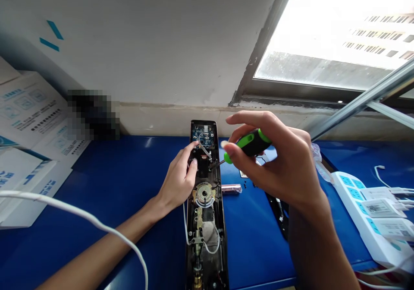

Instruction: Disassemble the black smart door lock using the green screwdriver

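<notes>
"Where's the device (207,212)?"
"On the counter (139,169). My right hand (284,160) pinches the screwdriver (247,145) in its fingers, tip at the device."
"And the other?"
"My left hand (179,173) lies over the device's far half, fingers spread."

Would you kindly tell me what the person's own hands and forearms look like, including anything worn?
The left hand and the right hand are ungloved, with no ring, watch or bracelet in sight. The left forearm and right forearm are bare as far as the picture shows, with no sleeve visible.
</notes>
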Tool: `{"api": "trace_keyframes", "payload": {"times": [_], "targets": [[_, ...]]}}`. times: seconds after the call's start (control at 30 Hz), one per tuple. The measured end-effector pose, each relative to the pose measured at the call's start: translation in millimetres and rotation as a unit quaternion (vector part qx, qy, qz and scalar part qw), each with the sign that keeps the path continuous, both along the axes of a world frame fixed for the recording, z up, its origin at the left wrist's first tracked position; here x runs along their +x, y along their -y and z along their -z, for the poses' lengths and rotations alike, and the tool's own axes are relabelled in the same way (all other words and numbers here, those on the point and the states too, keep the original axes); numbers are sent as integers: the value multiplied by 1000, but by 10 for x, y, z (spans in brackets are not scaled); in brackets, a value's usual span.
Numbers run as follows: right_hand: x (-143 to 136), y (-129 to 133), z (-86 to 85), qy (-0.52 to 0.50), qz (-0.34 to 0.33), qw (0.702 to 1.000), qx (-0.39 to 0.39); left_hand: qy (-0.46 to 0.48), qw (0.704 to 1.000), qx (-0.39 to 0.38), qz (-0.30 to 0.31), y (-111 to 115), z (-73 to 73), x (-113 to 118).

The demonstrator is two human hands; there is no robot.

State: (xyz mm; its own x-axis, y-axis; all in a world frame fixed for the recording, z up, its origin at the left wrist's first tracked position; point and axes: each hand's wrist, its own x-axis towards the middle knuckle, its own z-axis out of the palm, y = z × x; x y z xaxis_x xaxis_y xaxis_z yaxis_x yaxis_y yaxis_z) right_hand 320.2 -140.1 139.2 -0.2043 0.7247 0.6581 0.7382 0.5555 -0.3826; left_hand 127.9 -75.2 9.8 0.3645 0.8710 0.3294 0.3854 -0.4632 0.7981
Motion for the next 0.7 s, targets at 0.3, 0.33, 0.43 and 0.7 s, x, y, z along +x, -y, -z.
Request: {"api": "trace_keyframes", "payload": {"times": [0.3,0.33,0.43,0.7], "targets": [[-34,28,-29,22,10,1000,1,11,1000,-10,-16,-15,-53,-19],[-32,46,-45,27,9,1000,-5,13,1000,1,-14,-27,-48,-24],[-27,89,-82,37,12,999,-19,11,999,42,-14,-52,-58,-38],[-9,35,-35,63,35,997,25,-18,989,134,-60,-6,-179,-39]]}}
